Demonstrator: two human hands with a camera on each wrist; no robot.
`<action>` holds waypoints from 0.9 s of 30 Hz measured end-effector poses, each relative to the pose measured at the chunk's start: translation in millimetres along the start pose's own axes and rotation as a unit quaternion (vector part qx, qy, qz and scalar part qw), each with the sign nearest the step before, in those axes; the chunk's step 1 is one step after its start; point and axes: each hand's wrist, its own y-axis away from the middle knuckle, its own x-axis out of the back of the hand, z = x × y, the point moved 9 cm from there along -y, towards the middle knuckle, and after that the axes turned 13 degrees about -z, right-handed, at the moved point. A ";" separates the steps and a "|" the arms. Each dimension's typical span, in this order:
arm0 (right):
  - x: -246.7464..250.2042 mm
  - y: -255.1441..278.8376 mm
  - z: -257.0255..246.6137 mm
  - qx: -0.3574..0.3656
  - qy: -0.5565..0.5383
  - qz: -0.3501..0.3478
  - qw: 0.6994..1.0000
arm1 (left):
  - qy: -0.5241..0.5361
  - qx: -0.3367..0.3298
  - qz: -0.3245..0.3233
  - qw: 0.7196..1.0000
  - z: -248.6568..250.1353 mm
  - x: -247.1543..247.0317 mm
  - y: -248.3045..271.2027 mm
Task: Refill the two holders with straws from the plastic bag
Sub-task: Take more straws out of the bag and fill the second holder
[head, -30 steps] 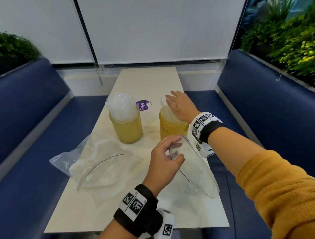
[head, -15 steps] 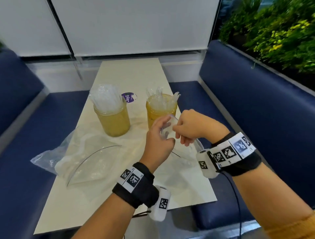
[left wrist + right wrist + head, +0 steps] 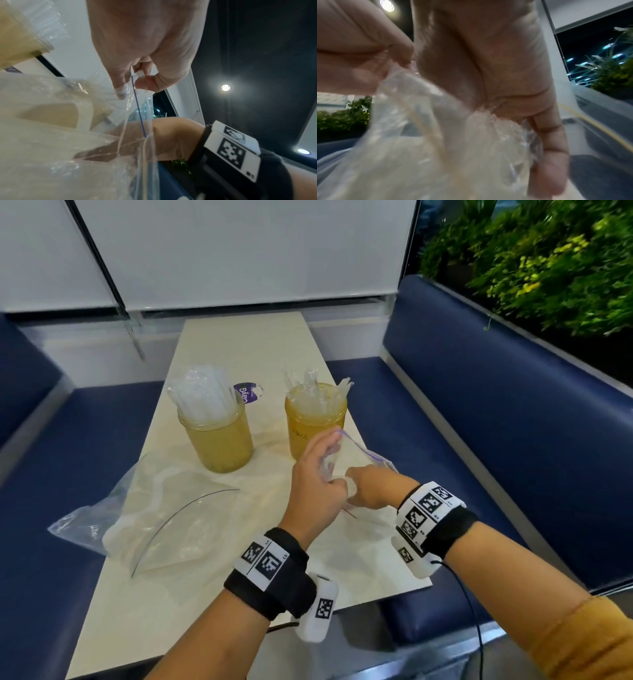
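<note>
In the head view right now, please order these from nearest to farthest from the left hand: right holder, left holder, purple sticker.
From the left hand:
1. Right holder, just beyond the fingers.
2. Left holder, further left.
3. Purple sticker, behind and between the holders.

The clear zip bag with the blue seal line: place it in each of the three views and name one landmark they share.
Head: clear zip bag right of centre, before the right amber straw jar, held between both hands.
Left wrist: centre, blue seal line running down from the left hand's pinch.
Right wrist: lower centre, blurred, bunched under the right hand.
Shared landmark: the bag's opening, which both hands hold.
</note>
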 end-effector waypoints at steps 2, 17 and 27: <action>7.3 5.5 -1.3 0.003 -0.017 0.019 1.000 | -0.013 -0.004 -0.005 1.000 1.5 3.2 -0.2; 85.1 112.8 -27.6 0.023 0.030 0.114 0.993 | -0.163 -0.067 0.009 0.984 9.0 -10.3 -0.5; 114.2 132.8 -27.0 0.194 -0.194 0.252 0.928 | -0.020 -0.047 0.178 0.983 4.6 20.0 -5.0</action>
